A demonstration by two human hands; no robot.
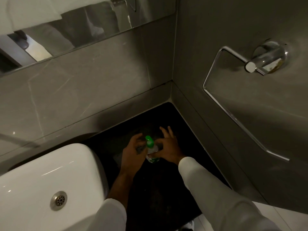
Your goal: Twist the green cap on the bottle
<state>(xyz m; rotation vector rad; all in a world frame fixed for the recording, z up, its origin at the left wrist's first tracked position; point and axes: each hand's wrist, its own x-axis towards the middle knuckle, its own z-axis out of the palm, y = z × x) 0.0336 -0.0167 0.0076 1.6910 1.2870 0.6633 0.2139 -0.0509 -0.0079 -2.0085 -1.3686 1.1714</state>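
A small bottle (152, 153) with a green cap (148, 140) stands on the dark desk (166, 189) toward its far right corner, where the two grey walls meet. The right hand (168, 148) pinches the bottle's neck between thumb and forefinger, its other fingers (164, 131) spread straight. The left hand (133, 153), fingers curled, cups the bottle's left side beside the white basin (45, 172).
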